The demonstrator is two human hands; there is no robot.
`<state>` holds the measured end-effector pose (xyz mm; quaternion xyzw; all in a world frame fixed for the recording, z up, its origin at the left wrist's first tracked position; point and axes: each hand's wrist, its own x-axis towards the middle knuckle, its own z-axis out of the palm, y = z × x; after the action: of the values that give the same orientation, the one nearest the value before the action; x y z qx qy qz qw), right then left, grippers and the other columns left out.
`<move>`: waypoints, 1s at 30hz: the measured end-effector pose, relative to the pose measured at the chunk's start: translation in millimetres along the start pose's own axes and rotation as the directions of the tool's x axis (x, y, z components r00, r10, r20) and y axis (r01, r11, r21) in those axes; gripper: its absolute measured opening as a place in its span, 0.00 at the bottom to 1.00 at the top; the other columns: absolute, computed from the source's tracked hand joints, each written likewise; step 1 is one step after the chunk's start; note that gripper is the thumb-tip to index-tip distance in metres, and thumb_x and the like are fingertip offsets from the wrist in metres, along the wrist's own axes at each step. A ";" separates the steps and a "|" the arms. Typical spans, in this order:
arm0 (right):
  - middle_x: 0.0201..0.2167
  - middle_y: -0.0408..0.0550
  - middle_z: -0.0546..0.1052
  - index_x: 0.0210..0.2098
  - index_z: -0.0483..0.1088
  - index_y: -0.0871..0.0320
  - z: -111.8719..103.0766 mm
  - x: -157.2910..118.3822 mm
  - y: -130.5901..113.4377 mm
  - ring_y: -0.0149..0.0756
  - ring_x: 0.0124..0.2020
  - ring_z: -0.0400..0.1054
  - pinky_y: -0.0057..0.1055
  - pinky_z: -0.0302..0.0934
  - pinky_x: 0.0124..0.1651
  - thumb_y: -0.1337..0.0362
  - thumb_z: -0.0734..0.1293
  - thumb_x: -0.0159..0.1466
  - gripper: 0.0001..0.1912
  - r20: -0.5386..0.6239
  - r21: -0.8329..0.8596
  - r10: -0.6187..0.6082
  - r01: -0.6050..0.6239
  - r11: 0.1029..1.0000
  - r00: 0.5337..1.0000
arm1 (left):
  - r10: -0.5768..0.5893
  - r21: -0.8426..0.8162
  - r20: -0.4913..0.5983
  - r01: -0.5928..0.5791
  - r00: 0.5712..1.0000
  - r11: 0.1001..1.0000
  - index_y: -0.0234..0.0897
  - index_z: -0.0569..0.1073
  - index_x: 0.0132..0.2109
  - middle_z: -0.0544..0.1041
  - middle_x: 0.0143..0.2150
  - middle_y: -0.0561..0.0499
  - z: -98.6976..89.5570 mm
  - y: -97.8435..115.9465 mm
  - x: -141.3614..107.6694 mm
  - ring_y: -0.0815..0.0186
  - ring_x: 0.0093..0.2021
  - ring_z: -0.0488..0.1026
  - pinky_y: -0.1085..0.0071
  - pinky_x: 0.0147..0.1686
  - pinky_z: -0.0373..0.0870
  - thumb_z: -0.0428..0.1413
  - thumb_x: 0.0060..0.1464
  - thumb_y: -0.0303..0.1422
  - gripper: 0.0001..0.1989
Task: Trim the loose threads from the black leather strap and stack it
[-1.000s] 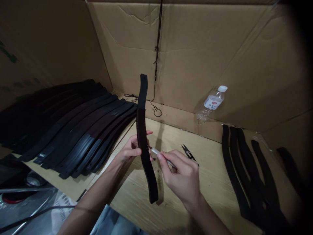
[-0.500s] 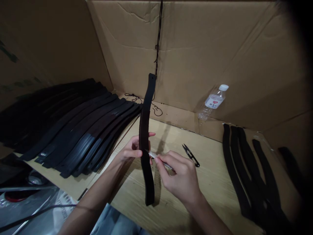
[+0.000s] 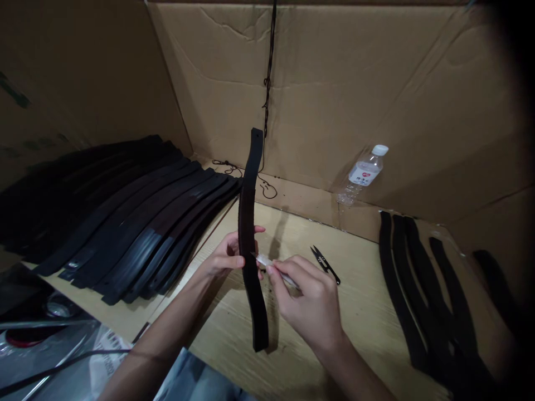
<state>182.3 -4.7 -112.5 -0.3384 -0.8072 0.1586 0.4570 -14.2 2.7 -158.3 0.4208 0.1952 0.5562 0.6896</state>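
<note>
A long, gently curved black strip with a small hole near its top end stands nearly upright. My left hand is closed around its lower middle, thumb on the near side and fingers behind. In a pinch, my right hand holds a slim white pen-like tool with a thin pointed tip. That tip is at the strip's right edge, close to my left thumb; whether it touches is too small to tell. Small black thread snips lie on the table beyond my right hand.
Many similar black strips are heaped at the left. Several more strips lie at the right. A water bottle leans on the cardboard wall. Dark cord hangs at the back. A plastic bag is lower left.
The strip has tilted slightly, its lower end shifting right and its upper end a little left. The tool's tip has moved slightly right and up.
</note>
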 end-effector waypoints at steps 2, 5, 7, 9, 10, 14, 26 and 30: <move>0.27 0.45 0.76 0.33 0.75 0.60 3.2 -0.8 -0.7 0.30 0.27 0.72 0.26 0.66 0.32 0.70 0.66 0.65 0.05 -0.015 0.017 0.000 0.000 1.000 1.000 | -0.004 0.010 -0.041 0.004 0.999 1.000 0.39 0.73 0.57 0.73 0.30 0.53 0.1 1.5 0.2 0.67 0.28 0.75 0.75 0.27 0.71 0.69 0.43 0.31 0.32; 0.28 0.46 0.76 0.35 0.74 0.61 10.7 -2.7 -1.5 0.30 0.29 0.72 0.26 0.66 0.32 0.72 0.66 0.65 0.04 -0.050 0.025 -0.008 0.009 1.000 0.999 | 0.016 0.059 -0.108 -0.010 0.994 0.998 0.39 0.73 0.56 0.74 0.31 0.53 -0.6 1.7 0.7 0.68 0.27 0.74 0.76 0.27 0.69 0.70 0.40 0.33 0.33; 0.29 0.47 0.76 0.36 0.74 0.61 16.5 -4.6 -1.5 0.30 0.30 0.72 0.25 0.67 0.33 0.72 0.66 0.65 0.04 -0.077 0.027 -0.017 0.019 0.999 0.997 | 0.034 0.087 -0.138 -0.022 0.990 0.996 0.39 0.72 0.55 0.75 0.31 0.53 -2.0 -0.5 1.1 0.70 0.27 0.72 0.76 0.28 0.67 0.71 0.39 0.34 0.33; 0.30 0.48 0.77 0.38 0.73 0.61 22.4 -6.9 -0.8 0.30 0.32 0.73 0.25 0.68 0.36 0.73 0.66 0.65 0.04 -0.111 0.029 -0.029 0.032 0.999 0.993 | 0.041 0.098 -0.143 -0.028 0.989 0.995 0.40 0.71 0.53 0.75 0.31 0.53 -4.2 -4.4 1.7 0.70 0.27 0.71 0.76 0.29 0.66 0.71 0.39 0.36 0.32; 0.31 0.48 0.77 0.38 0.73 0.62 25.2 -8.2 -0.1 0.31 0.33 0.73 0.25 0.68 0.37 0.73 0.66 0.65 0.04 -0.129 0.027 -0.035 0.039 0.999 0.991 | 0.044 0.099 -0.143 -0.030 0.989 0.995 0.40 0.71 0.52 0.75 0.31 0.53 -5.4 -6.7 2.0 0.71 0.28 0.71 0.76 0.29 0.65 0.71 0.39 0.36 0.32; 0.32 0.50 0.77 0.39 0.72 0.62 34.6 -13.0 3.2 0.32 0.35 0.74 0.25 0.70 0.40 0.74 0.67 0.65 0.04 -0.198 -0.021 -0.078 0.076 0.997 0.977 | 0.068 0.120 -0.159 -0.050 0.985 0.992 0.39 0.69 0.49 0.75 0.33 0.54 -9.1 -15.6 2.9 0.70 0.30 0.72 0.77 0.31 0.66 0.73 0.36 0.35 0.33; 0.31 0.49 0.78 0.37 0.73 0.61 29.6 -7.4 11.2 0.32 0.33 0.74 0.26 0.70 0.36 0.71 0.63 0.68 0.06 -0.085 -0.026 -0.067 0.065 0.998 0.994 | 0.095 0.177 -0.209 -0.058 0.973 0.983 0.37 0.73 0.50 0.76 0.33 0.52 -7.2 -15.9 4.6 0.69 0.31 0.73 0.76 0.32 0.67 0.72 0.39 0.35 0.29; 0.31 0.50 0.79 0.39 0.74 0.63 18.5 -4.0 12.0 0.32 0.31 0.75 0.26 0.70 0.35 0.71 0.65 0.66 0.06 -0.086 -0.107 -0.169 0.159 0.981 0.982 | 0.096 0.142 -0.176 -0.072 0.980 0.987 0.35 0.71 0.59 0.77 0.32 0.50 -6.6 -8.2 4.9 0.68 0.30 0.74 0.76 0.31 0.68 0.71 0.41 0.38 0.37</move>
<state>172.9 2.1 -131.6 -0.3003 -0.8167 0.0635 0.4887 -12.7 9.4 -167.6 0.4217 0.2768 0.6065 0.6146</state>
